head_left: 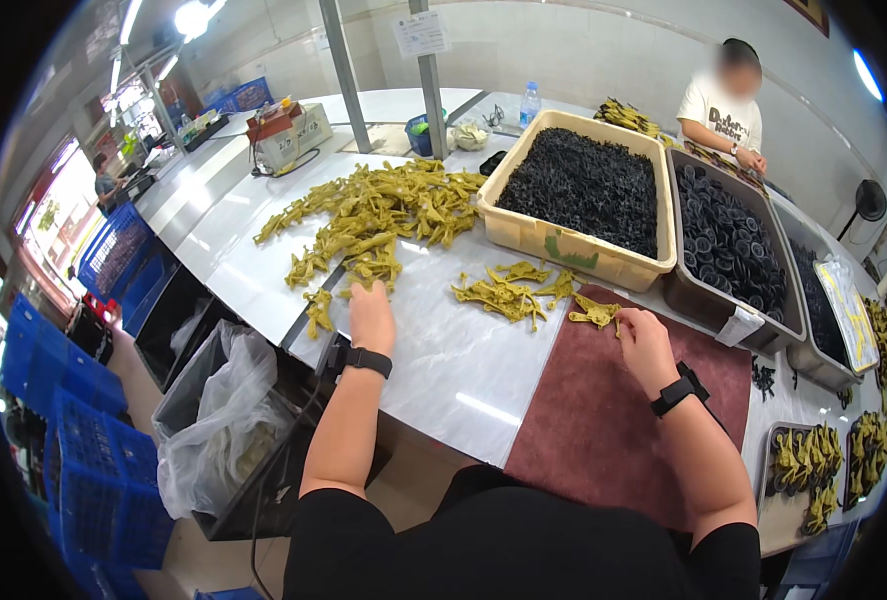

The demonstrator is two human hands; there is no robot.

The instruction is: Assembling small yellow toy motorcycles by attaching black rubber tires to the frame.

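Note:
My left hand point(372, 318) reaches to the near edge of a large heap of olive-yellow molded plastic parts point(394, 200). Its fingers are closed on one of these parts, mostly hidden by the hand. Over a reddish-brown cloth point(604, 410), my right hand point(646, 345) pinches the right end of a single olive-yellow plastic part point(594, 312). Between both hands, a small group of the same parts point(509, 295) lies on the pale tabletop, just left of the cloth.
A cream bin point(584, 258) of small black pieces stands beyond the cloth. To its right are a grey bin point(709, 305) of black round pieces and another grey bin point(814, 345). Trays point(779, 490) hold yellow-and-black parts. A co-worker point(729, 110) sits at the far right.

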